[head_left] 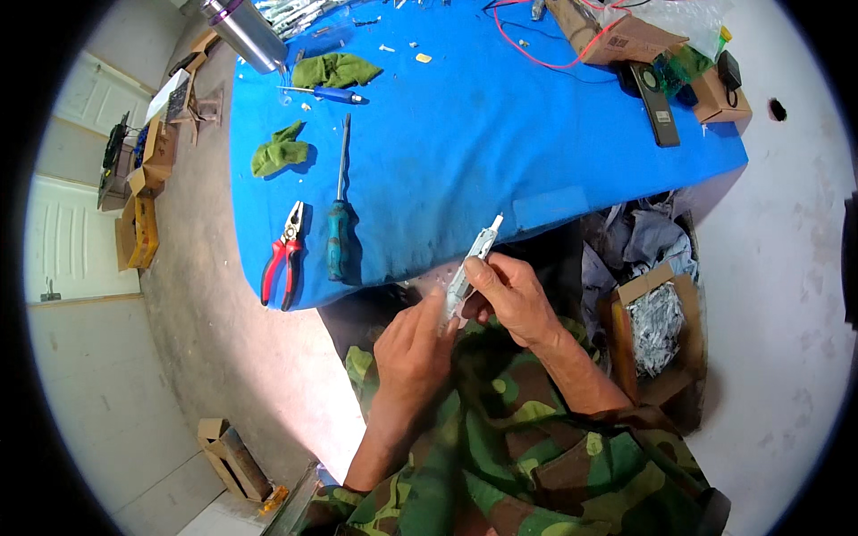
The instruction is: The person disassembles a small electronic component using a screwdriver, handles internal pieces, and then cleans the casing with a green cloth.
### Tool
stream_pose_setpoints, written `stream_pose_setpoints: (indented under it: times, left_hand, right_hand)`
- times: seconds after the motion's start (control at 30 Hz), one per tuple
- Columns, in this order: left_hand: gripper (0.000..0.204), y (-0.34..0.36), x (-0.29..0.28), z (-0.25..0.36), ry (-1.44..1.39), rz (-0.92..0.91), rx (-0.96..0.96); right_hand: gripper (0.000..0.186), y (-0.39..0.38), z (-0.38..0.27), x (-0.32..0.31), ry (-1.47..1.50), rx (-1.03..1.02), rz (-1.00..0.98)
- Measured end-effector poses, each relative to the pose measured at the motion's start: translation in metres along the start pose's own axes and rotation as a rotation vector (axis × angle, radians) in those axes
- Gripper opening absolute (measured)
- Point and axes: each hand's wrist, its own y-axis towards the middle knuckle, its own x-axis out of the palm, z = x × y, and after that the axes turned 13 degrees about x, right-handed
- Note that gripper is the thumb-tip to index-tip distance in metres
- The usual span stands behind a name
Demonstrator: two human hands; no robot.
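In front of the table's near edge, my right hand grips a slim pale-grey part with its thumb pressed on the upper face. The part is long and narrow, tilted up to the right, and ends in a thin white tip. My left hand closes at the part's lower end, its fingers slightly smeared by motion and covering that end. Nearest on the table are a teal-handled screwdriver and red-and-black pliers, both left of my hands.
A blue cloth covers the table. On it lie green gloves, a blue-handled screwdriver, a steel flask and a dark phone. Right of my lap, a cardboard box holds silvery pieces.
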Motion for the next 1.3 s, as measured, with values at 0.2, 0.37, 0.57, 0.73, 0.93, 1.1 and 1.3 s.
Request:
stream_pose_setpoints:
  times: [0.2,0.37,0.57,0.73,0.93,1.1,1.3]
  left_hand:
    - [0.041,-0.005,0.005,0.004,0.015,-0.019,-0.009]
    - [0.035,-0.003,0.006,0.009,0.019,-0.043,-0.048]
    - [0.027,-0.008,0.006,0.007,0.003,-0.072,-0.088]
    - [0.023,-0.009,0.007,0.006,0.0,-0.053,-0.1]
    - [0.023,-0.01,0.005,0.004,-0.022,-0.043,-0.125]
    - [0.025,-0.007,0.004,0.005,-0.076,-0.03,-0.141]
    - [0.031,0.0,0.003,0.013,-0.363,0.024,-0.412]
  right_hand:
    - [0.024,-0.001,0.007,0.005,0.085,-0.047,0.075]
    - [0.02,0.0,0.009,0.005,0.07,-0.092,0.1]
    - [0.02,0.003,0.008,0.003,-0.012,-0.121,0.103]
    - [0.02,0.003,0.006,0.0,-0.063,-0.171,0.058]
    - [0.021,0.003,0.007,-0.002,-0.064,-0.178,0.019]
    - [0.021,0.005,0.009,-0.007,-0.057,-0.204,-0.01]
    - [0.022,0.003,0.006,-0.018,-0.092,-0.224,-0.046]
